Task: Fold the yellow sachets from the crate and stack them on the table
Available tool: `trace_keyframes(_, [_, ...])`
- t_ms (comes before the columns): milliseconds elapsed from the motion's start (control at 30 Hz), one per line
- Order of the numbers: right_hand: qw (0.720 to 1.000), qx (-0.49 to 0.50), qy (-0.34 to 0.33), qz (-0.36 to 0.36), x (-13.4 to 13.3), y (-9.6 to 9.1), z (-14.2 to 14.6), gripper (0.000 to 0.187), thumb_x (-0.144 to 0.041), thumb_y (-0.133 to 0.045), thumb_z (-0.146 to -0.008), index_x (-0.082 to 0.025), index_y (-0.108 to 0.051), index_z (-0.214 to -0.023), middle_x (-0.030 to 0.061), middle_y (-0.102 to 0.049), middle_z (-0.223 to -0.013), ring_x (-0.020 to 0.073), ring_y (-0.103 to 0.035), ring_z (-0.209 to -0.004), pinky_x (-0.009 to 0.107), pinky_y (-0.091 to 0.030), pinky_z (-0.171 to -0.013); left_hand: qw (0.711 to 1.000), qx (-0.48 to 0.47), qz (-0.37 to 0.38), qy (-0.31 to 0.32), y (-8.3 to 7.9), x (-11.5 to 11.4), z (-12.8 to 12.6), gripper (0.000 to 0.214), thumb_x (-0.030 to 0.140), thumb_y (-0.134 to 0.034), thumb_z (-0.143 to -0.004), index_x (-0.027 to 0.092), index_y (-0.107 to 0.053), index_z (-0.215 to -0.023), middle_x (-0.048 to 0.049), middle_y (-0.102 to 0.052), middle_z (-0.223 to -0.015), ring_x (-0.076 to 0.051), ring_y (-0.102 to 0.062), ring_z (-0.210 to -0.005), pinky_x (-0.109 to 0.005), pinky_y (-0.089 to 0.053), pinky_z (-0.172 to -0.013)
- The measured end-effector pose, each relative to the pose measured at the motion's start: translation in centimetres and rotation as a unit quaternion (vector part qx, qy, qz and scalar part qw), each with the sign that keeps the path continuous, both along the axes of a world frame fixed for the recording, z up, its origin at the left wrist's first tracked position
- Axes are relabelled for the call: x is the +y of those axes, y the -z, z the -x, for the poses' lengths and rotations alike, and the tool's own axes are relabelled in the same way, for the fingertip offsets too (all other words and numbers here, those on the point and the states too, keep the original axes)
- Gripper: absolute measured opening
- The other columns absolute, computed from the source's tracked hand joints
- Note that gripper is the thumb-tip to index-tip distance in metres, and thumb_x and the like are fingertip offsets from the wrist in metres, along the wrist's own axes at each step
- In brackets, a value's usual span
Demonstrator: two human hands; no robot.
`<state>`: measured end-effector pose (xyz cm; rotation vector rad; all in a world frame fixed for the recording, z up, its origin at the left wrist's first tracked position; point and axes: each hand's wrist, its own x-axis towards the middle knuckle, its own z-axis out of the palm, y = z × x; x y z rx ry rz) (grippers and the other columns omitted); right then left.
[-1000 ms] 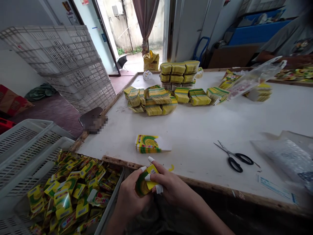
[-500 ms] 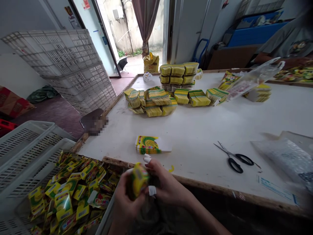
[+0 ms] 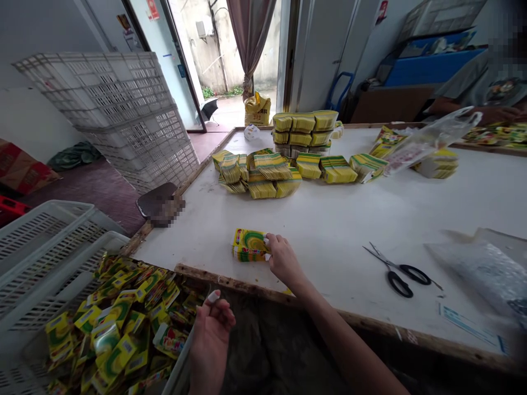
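Note:
My right hand [image 3: 282, 259] rests on the white table [image 3: 337, 225], its fingers curled against the right end of a small stack of yellow and green packets [image 3: 249, 244]. My left hand [image 3: 212, 329] hangs below the table's front edge, over the rim of a white crate [image 3: 61, 241], with loosely curled fingers, taped fingertips, and nothing in it. The crate is full of loose yellow and green packets [image 3: 119, 323].
Bundles of stacked packets [image 3: 284, 159] lie at the far side of the table. Black scissors [image 3: 397, 270] lie to the right of my hand, with clear plastic bags [image 3: 481, 269] beyond. Empty white crates [image 3: 119, 115] lean at the left. Another person's arm [image 3: 473, 93] is at the far right.
Both hands held one packet below the table edge. My right hand has since gone forward onto the small stack on the table, and my left hand has dropped lower without the packet.

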<state>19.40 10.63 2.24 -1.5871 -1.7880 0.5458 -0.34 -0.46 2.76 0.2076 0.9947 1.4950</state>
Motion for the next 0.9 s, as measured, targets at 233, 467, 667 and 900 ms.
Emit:
trace_keyframes(233, [0.991, 0.119, -0.057, -0.002, -2.4, -1.2, 0.6, 0.064, 0.002, -0.049, -0.068, -0.020, -0.035, -0.127, 0.0001, -0.054, -0.088, 0.0136, -0.054, -0.069, 0.026, -0.049, -0.067, 0.998, -0.048, -0.042, 0.025, -0.7, 0.7, -3.1, 0.057, 0.058, -0.078, -0.063, 0.015, -0.072, -0.100, -0.0100, -0.070, -0.093, -0.021, -0.067, -0.085, -0.030, -0.058, -0.074])
trace_keyframes(467, [0.904, 0.372, -0.178, 0.111, -9.9, -2.8, 4.6, 0.064, 0.004, -0.048, -0.063, -0.024, -0.046, -0.120, -0.0034, -0.054, -0.084, 0.0107, -0.051, -0.067, 0.020, -0.041, -0.057, 0.993, -0.021, -0.103, -0.051, -2.5, 1.1, -4.3, 0.063, 0.063, -0.071, -0.065, 0.022, -0.067, -0.112, -0.0112, -0.067, -0.113, -0.030, -0.062, -0.107, -0.038, -0.056, -0.081])
trace_keyframes(667, [0.836, 0.489, -0.182, 0.171, -11.8, -3.4, 5.9, 0.051, 0.000, -0.057, -0.062, -0.021, -0.054, -0.108, -0.0062, -0.048, -0.076, 0.0104, -0.043, -0.066, 0.021, -0.035, -0.059, 0.989, -0.041, -0.128, -0.054, -4.1, 1.0, -4.1, 0.045, 0.056, -0.071, -0.069, 0.017, -0.066, -0.092, -0.0024, -0.058, -0.076, -0.018, -0.060, -0.071, -0.032, -0.055, -0.072])
trace_keyframes(900, [0.811, 0.493, -0.211, 0.236, -12.3, -3.2, 5.9, 0.040, -0.016, -0.077, -0.062, -0.018, -0.062, -0.099, -0.0044, -0.052, -0.079, 0.0130, -0.044, -0.072, 0.023, -0.036, -0.065, 0.993, -0.009, -0.088, -0.077, -4.1, 1.1, -3.8, 0.038, 0.047, -0.080, -0.062, 0.019, -0.058, -0.072, 0.0044, -0.044, -0.062, -0.009, -0.044, -0.054, -0.019, -0.046, -0.052])
